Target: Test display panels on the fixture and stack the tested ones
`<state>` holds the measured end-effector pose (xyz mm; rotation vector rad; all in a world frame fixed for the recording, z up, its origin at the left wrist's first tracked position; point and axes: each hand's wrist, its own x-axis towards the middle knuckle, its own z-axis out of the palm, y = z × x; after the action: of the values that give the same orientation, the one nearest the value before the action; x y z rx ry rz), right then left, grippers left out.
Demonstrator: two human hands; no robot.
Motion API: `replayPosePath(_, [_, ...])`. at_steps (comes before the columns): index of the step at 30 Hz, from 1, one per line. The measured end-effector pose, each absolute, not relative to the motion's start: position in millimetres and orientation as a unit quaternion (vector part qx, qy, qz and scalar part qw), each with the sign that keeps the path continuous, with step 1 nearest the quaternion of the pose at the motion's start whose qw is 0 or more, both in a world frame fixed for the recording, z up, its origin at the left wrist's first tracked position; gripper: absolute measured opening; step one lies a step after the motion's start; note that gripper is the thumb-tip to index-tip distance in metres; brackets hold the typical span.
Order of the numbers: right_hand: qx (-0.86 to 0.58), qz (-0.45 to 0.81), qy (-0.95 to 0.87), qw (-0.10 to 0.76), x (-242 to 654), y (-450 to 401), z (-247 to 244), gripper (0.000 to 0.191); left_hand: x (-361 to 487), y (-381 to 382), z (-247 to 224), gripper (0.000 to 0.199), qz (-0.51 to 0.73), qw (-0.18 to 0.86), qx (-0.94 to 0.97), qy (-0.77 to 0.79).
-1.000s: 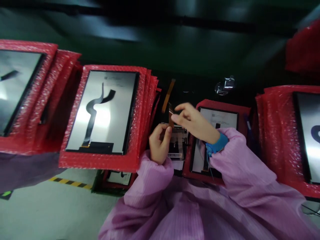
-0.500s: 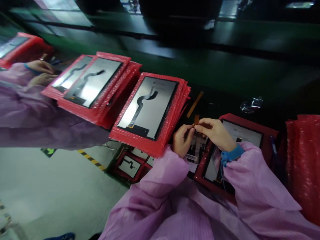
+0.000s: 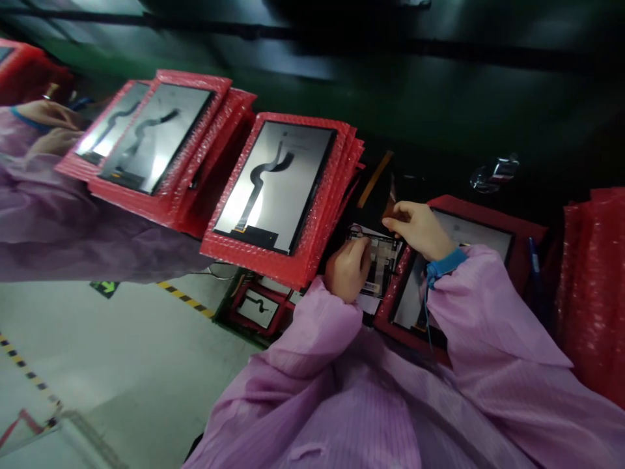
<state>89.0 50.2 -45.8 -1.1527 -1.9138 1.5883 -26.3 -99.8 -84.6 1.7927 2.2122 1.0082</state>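
My right hand (image 3: 422, 228), with a blue wrist strap (image 3: 446, 262), pinches a small brownish film strip (image 3: 390, 207) between thumb and fingers. The strip points up, just above an opened electronic device (image 3: 383, 260) with a black frame and a white label. My left hand (image 3: 349, 268) is at the device's left side. Its fingers are curled together over the upper left part; whatever they pinch is hidden. A long amber strip (image 3: 375, 179) lies on the dark table behind. Right of the device, partly under my right forearm, a display panel (image 3: 476, 231) rests on red wrap.
At my left stand a near stack of red bubble-wrap sleeves with a display panel (image 3: 278, 182) on top and a second stack (image 3: 163, 137). A co-worker's hands (image 3: 53, 124) are beyond. More red sleeves (image 3: 593, 293), a blue pen (image 3: 534, 257) and a shiny clear object (image 3: 495, 174) are rightward.
My hands have come apart. My right hand keeps the brownish strip near the device's top, while my left hand has dropped to the device's left side. The whole view has shifted slightly.
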Motion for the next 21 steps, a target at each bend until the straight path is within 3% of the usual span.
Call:
replayPosePath(7, [-0.404, 0.525, -0.721, 0.205, 86.0, 47.8, -48.1, 0.012, -25.6, -98.7, -77.1, 0.038, 0.237, 0.026, 0.639, 0.731])
replayPosePath(21, [-0.381, 0.506, -0.752, 0.181, 83.6, 41.5, -44.2, 0.014, -24.3, -100.1, -77.5, 0.028, 0.271, 0.04, 0.607, 0.746])
